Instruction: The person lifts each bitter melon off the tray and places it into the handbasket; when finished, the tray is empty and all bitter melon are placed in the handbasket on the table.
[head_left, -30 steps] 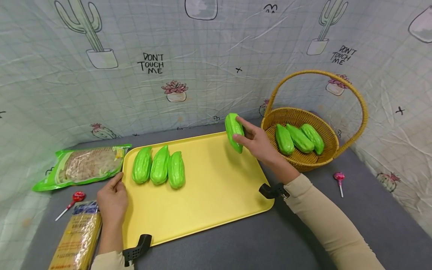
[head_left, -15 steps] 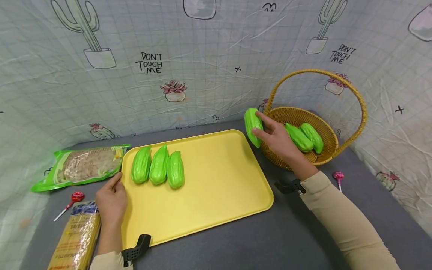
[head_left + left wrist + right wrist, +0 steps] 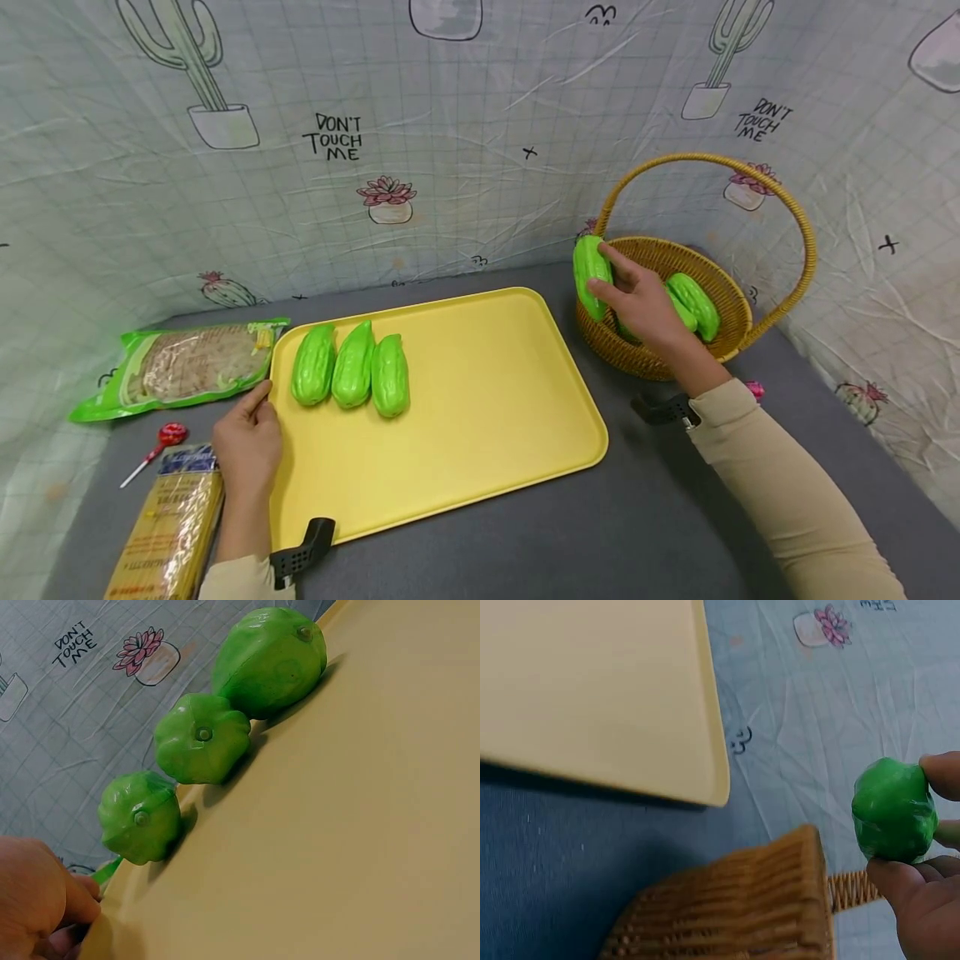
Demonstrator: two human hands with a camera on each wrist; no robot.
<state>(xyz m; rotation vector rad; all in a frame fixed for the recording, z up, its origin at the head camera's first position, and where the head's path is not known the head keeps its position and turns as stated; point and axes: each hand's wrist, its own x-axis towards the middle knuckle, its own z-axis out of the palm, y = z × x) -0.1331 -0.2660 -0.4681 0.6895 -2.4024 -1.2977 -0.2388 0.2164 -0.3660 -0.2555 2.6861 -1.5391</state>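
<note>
My right hand [image 3: 648, 304] pinches a bright green ribbed bitter melon [image 3: 591, 277] between thumb and fingers, over the left rim of the wicker basket [image 3: 723, 287]. In the right wrist view the held melon [image 3: 892, 810] shows end-on, above the basket wall [image 3: 735, 900]. More bitter melons [image 3: 696, 304] lie in the basket, partly hidden by the hand. My left hand [image 3: 247, 442] grips the left rim of the yellow tray [image 3: 480, 400]. Three bitter melons [image 3: 352, 367] lie side by side near the tray's left end; the left wrist view shows their ends.
Left of the tray lie a green-edged food bag [image 3: 195, 367], a red lollipop [image 3: 171, 434] and a packet of spaghetti [image 3: 168, 525]. A pink lollipop [image 3: 754, 389] shows behind the right sleeve. The basket's tall handle [image 3: 798, 225] arches over it. A patterned cloth hangs behind.
My right hand has carried the bitter melon rightward from above the tray to the basket's left rim. The left hand and the tray have stayed put.
</note>
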